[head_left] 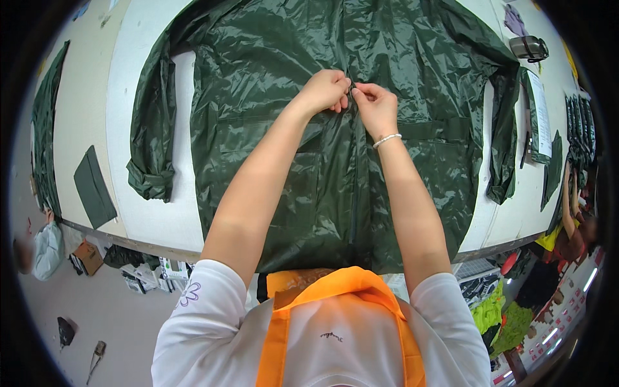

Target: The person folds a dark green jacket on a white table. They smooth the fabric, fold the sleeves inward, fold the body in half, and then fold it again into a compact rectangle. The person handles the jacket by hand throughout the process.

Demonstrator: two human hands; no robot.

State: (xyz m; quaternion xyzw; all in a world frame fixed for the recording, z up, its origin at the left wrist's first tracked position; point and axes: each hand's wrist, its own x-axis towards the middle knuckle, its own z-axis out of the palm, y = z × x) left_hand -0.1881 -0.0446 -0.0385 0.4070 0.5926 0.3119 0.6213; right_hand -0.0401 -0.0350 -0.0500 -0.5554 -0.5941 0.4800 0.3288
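Observation:
A glossy dark green rain jacket (258, 84) lies spread out on the table, its front facing up and its sleeves down at both sides. At the middle of its chest, my left hand (324, 92) is closed, pinching the front opening. Close beside it, my right hand (377, 108), with a light bracelet at the wrist, pinches the same front edge between thumb and fingers. The small part between my fingertips is mostly hidden. Below my hands the front seam (353, 193) runs down toward the hem.
The pale table (138, 219) curves around the jacket. A folded green piece (95, 187) lies left, a clear-wrapped package (536, 116) right, and a metal container (529, 48) far right. Other people work at both sides. Boxes and bundles (155, 274) sit under the table.

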